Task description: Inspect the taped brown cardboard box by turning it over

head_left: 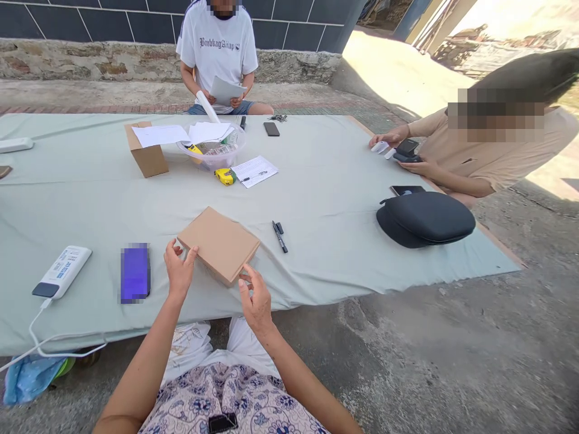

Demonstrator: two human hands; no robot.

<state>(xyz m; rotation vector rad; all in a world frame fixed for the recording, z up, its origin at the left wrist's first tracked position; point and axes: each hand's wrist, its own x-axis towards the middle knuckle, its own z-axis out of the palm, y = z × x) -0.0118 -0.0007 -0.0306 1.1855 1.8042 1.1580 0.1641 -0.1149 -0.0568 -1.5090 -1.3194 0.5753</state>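
Observation:
A closed brown cardboard box (219, 241) lies turned at an angle on the cloth in front of me. At its left corner, my left hand (179, 268) grips it, thumb against the near side and fingers at the corner. My right hand (256, 295) holds the near right corner between bent fingers, and the fingertips beneath the lid edge are partly hidden. Just right of the box is a black marker pen (279, 236). A phone with a purple screen (134, 273) lies left of my left hand.
A white power bank (63, 271) with a cable is at the left. Farther back stand another cardboard box (151, 158), a plastic basket (217, 160) and a yellow tape measure (225, 176). A black case (425, 220) sits right. Two people are at the table, one holding papers, one a device.

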